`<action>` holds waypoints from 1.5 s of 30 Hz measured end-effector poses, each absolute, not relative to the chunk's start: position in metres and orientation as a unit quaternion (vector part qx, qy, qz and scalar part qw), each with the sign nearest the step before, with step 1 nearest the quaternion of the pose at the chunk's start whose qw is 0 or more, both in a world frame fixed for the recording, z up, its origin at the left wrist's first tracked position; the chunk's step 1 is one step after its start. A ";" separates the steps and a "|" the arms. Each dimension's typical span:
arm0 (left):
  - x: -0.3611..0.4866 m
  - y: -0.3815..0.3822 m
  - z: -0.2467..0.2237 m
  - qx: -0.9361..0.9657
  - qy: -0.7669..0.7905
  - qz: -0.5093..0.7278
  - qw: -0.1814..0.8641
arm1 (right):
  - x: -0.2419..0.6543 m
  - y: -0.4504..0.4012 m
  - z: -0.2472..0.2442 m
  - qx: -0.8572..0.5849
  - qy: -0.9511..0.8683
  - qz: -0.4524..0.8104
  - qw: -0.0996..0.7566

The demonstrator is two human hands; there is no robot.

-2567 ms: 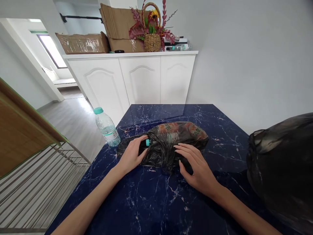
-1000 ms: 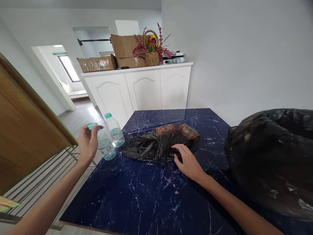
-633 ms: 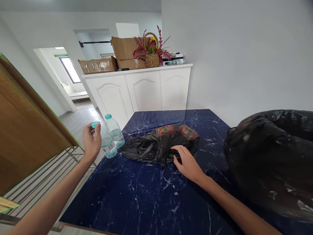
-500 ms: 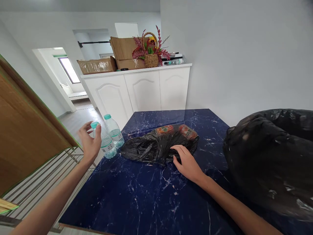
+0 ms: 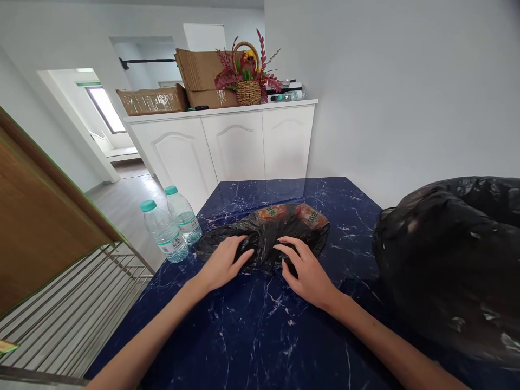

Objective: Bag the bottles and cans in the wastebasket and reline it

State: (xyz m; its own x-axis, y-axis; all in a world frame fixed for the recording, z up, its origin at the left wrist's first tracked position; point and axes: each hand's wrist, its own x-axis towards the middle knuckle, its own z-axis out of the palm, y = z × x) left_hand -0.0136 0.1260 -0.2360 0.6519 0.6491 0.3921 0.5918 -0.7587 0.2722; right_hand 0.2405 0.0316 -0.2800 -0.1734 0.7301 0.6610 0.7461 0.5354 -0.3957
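A thin black plastic bag (image 5: 266,238) lies crumpled on the blue marbled table (image 5: 244,325), with two orange-red printed packages (image 5: 312,215) showing at its far side. On the bag's near left part rests my left hand (image 5: 225,261), its thumb and fingers apart. My right hand (image 5: 303,268) is at the bag's near right part, fingers bent and spread, with no grip visible. Left of the bag, two clear water bottles (image 5: 164,230) with teal caps stand side by side at the table's left edge.
At the right stands a large black plastic bag (image 5: 442,260). A metal rack (image 5: 81,314) and a brown panel (image 5: 44,216) are on the left. Beyond the table, a white cabinet (image 5: 235,143) carries cardboard boxes (image 5: 154,100) and a flower basket (image 5: 248,93).
My left hand has left the capped bottle and moved right onto the black bag. My right hand stays at the bag, fingers slightly more spread. The view has shifted a little.
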 end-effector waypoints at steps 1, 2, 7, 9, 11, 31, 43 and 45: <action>-0.004 0.123 -0.242 0.912 0.329 0.233 0.074 | 0.241 0.031 -0.278 -0.485 -0.759 -0.006 0.435; 0.005 0.119 -0.246 0.920 0.307 0.225 0.089 | 0.241 0.031 -0.277 -0.491 -0.749 -0.001 0.446; 0.040 0.083 -0.249 0.957 0.202 0.154 0.142 | 0.245 0.034 -0.277 -0.552 -0.688 0.027 0.470; 0.047 0.067 -0.248 0.963 0.189 0.120 0.152 | 0.247 0.038 -0.282 -0.570 -0.679 0.017 0.461; 0.049 0.054 -0.248 0.965 0.182 0.100 0.158 | 0.250 0.041 -0.288 -0.585 -0.673 0.000 0.452; 0.042 0.054 -0.222 0.953 0.214 0.127 0.175 | 0.292 0.057 -0.292 -0.619 -0.650 -0.107 0.428; 0.072 0.134 -0.245 0.899 0.423 0.094 0.064 | 0.300 0.062 -0.302 -0.653 -0.564 0.069 0.500; 0.072 0.147 -0.244 0.891 0.439 0.075 0.088 | 0.299 0.061 -0.299 -0.643 -0.557 0.089 0.518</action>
